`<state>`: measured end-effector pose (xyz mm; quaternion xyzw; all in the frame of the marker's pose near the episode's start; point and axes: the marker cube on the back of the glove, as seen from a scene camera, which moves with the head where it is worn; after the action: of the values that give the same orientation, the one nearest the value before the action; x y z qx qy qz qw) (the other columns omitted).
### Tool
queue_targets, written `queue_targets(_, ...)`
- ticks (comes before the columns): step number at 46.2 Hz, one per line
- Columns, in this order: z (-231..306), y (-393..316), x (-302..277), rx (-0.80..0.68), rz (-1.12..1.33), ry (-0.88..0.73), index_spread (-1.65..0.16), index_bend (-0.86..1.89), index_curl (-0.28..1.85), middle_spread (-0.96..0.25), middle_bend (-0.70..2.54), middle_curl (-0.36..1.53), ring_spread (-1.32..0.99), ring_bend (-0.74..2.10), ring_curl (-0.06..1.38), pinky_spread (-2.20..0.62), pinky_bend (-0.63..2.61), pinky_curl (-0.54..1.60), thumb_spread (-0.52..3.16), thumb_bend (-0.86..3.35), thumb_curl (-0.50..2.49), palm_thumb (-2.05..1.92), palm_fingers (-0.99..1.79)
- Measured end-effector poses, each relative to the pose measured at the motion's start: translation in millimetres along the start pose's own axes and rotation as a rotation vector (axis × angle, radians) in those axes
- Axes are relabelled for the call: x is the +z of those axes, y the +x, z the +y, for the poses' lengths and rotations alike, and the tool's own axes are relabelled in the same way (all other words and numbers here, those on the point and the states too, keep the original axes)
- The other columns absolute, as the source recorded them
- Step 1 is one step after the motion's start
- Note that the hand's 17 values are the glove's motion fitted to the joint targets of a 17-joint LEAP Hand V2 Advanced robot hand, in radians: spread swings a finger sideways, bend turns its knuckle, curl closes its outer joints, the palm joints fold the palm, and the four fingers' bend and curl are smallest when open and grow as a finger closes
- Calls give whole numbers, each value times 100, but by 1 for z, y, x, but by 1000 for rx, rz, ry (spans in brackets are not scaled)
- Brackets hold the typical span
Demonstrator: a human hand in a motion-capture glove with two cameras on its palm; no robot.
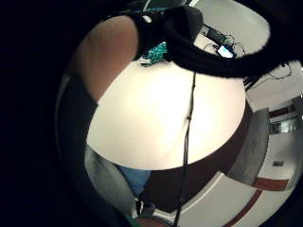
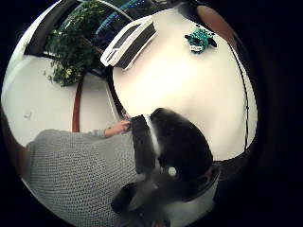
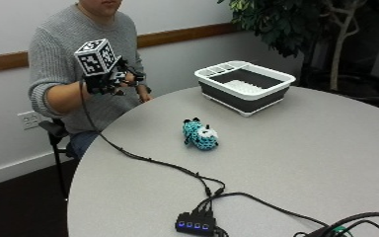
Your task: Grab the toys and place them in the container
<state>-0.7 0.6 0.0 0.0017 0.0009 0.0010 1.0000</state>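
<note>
1. One toy [image 3: 201, 135] is all I can find in view, a teal plush with dark spots, and it lies on the counter [image 3: 294, 163], out in the open about midway across.
2. Nothing shows in the container [image 3: 245, 85]: from the outside view its ribbed white floor looks bare, so I judge that no part of the job is done yet.
3. My gloved right hand [image 3: 112, 79] is raised at chest height near the counter's edge on my side, well apart from the toy and holding nothing.
4. Its fingers look loosely curled rather than spread or pinching; the palm views show only dark glove and strap, so I would not say more than that.
5. Left to do: reach out over the counter to the toy, take hold of it, carry it across to the container beyond it, and drop it in.
6. My bare hand [image 2: 118, 127] shows only dimly at the counter's edge and touches none of the task's things.
</note>
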Motion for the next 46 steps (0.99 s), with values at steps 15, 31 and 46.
queue_targets(15,-10,0,1,-11,1,-16,-31,31,19,-14,17,11,-7,18,4,7,67,23,117,-3,5,-6,0)
queue_targets(31,-209,14,3,-61,1,-94,-35,27,26,-16,16,18,-9,20,11,8,74,28,136,-4,9,-6,-4)
queue_targets(46,-291,53,53,116,96,-215,-35,22,31,-15,14,20,-9,18,14,8,78,31,140,-3,13,-4,-8)
